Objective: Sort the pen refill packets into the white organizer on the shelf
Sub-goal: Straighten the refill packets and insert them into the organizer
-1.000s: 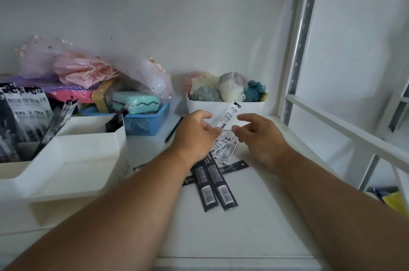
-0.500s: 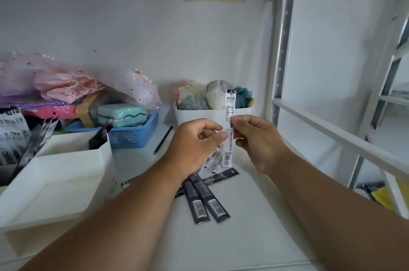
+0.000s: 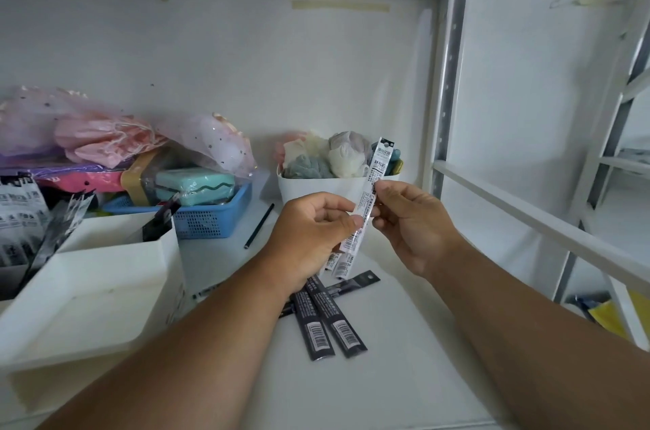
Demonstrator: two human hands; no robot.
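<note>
White refill packet (image 3: 373, 183) upright; black packets (image 3: 330, 320) flat.

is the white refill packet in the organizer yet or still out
Out. Both hands, left hand and right hand, pinch the white refill packet above the shelf, right of the white organizer.

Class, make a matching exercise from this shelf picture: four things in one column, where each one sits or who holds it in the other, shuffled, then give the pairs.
1. white printed refill packet
2. two black barcoded refill packets
3. mint-green case
4. thin black pencil

A. in the blue mesh basket
B. flat on the shelf under the left forearm
C. held upright by the left hand and right hand
D. lying between basket and white tub

Pairs: 1-C, 2-B, 3-A, 4-D
</note>
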